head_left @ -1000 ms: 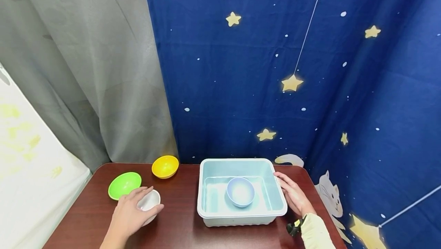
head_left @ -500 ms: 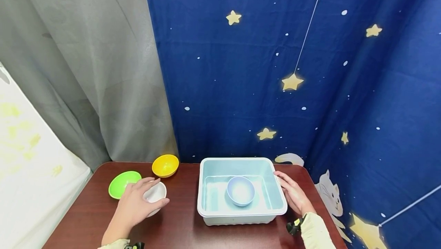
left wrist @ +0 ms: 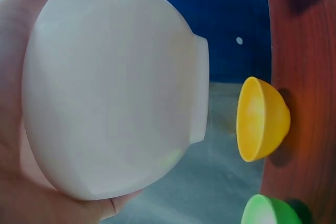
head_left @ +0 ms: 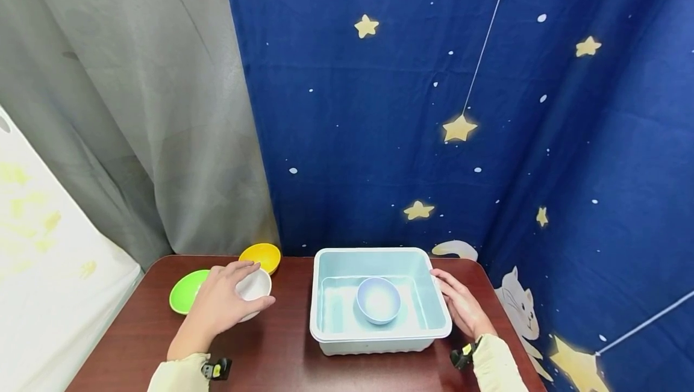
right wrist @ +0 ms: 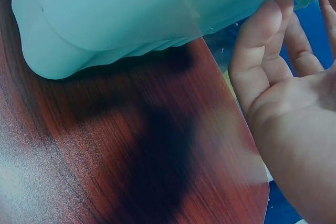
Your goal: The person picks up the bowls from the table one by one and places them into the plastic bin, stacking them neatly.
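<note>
My left hand grips a white bowl between thumb and fingers. In the left wrist view this bowl fills much of the frame, held above the table with its foot facing down. A pale blue rectangular bin stands mid-table, and a light blue bowl sits inside it. Against the bin's right side rests my right hand; in the right wrist view, loosely bent fingers touch the bin's outer wall. The thumb's contact is unclear.
Behind my left hand are a yellow bowl, partly covered, and a green bowl farther left. All stand on a dark red wooden table. Grey and blue star-patterned curtains hang along the back edge.
My left hand has carried the white bowl right and away from me, so it now overlaps the yellow bowl in the head view. The right hand and the bin have stayed put.
</note>
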Demonstrator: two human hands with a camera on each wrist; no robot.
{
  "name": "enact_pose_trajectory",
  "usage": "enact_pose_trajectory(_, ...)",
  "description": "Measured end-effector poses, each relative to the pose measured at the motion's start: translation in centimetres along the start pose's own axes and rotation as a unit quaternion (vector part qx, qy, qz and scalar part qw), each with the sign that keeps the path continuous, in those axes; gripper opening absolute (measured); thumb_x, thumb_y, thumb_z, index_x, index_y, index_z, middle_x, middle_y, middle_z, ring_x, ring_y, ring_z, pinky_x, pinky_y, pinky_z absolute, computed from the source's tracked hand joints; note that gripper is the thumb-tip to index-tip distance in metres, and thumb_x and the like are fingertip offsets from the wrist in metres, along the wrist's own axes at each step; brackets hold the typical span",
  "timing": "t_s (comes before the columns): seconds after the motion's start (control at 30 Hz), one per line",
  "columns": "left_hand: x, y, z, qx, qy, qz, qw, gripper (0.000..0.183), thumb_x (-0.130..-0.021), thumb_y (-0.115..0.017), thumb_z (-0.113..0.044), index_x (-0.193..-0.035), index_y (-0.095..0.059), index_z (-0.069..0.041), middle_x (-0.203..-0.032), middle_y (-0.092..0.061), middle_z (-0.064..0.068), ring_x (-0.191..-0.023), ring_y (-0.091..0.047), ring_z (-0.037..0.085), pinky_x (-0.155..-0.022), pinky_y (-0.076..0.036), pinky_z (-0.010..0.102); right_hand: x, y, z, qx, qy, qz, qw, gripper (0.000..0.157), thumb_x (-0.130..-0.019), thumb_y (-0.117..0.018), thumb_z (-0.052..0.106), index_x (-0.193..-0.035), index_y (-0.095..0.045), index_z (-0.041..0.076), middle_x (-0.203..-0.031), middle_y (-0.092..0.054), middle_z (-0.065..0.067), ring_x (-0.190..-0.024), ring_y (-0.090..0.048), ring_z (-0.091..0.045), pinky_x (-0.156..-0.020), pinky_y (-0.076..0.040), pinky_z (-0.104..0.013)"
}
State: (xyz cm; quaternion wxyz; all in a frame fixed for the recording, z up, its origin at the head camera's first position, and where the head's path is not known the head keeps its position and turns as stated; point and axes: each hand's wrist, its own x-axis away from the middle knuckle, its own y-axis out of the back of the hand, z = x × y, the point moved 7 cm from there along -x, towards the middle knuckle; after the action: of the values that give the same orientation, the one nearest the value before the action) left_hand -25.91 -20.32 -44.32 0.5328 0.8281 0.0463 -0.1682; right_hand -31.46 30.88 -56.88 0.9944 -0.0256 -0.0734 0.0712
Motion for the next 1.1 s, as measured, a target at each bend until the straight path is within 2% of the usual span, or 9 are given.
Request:
enact_pose_trajectory(0.2,-0.9,0.2,-0.5,0.013,0.002,0.005,0.9999,0.091,-0.070,-0.077,-0.075,-0.135,-0.067,-0.012,-0.141,-0.063,0.012,-0.121,-0.053,0.039,-0.096,-0.047,0.056,0.1,-0.1,0.1,0.007,0.001,0.009,1.000,0.048,-0.106,-0.054,0.029,-0.148,-0.045,0.008,-0.130,-0.064,0.009,-0.114,-0.065,-0.014,-0.093,-0.055,-0.028)
enact_pose_trajectory(0.37,-1.9,0.5,-1.4,0.013,-0.001,0.007,0.9999,0.092,-0.070,-0.076,-0.078,-0.137,-0.065,-0.015,-0.143,-0.061,0.010,-0.121,-0.051,0.034,-0.094,-0.048,0.052,0.1,0.0,0.2,-0.001,0.000,0.011,1.000,0.048,-0.107,-0.052,0.028,-0.148,-0.044,0.007,-0.129,-0.065,0.009,-0.113,-0.065,-0.014,-0.093,-0.054,-0.028)
enact_pose_trajectory(0.67,-3.8,1.7,-3.7,0.023,-0.040,-0.016,0.9988,0.086,-0.068,-0.083,-0.069,-0.135,-0.067,-0.017,-0.137,-0.064,0.004,-0.116,-0.052,0.030,-0.089,-0.046,0.048,0.1,0.0,-0.3,-0.005,-0.015,-0.003,1.000,0.049,-0.106,-0.054,0.029,-0.149,-0.043,0.008,-0.128,-0.064,0.010,-0.114,-0.063,-0.015,-0.094,-0.054,-0.028)
enact_pose_trajectory(0.87,-4.9,1.5,-4.3,0.035,-0.035,-0.010,0.9987,0.086,-0.069,-0.082,-0.070,-0.137,-0.065,-0.021,-0.139,-0.063,0.003,-0.117,-0.051,0.027,-0.086,-0.050,0.047,0.2,-0.2,-0.4,-0.001,-0.010,-0.001,1.000,0.049,-0.106,-0.055,0.029,-0.148,-0.044,0.007,-0.128,-0.065,0.009,-0.112,-0.064,-0.013,-0.093,-0.054,-0.027)
enact_pose_trajectory(1.1,-6.6,1.2,-5.5,0.049,-0.042,-0.003,0.9979,0.087,-0.069,-0.080,-0.073,-0.139,-0.064,-0.023,-0.142,-0.062,0.002,-0.120,-0.051,0.028,-0.089,-0.050,0.050,0.1,-0.3,0.0,-0.012,-0.002,0.012,1.000,0.050,-0.106,-0.054,0.029,-0.148,-0.041,0.004,-0.127,-0.064,0.010,-0.113,-0.063,-0.013,-0.093,-0.053,-0.026)
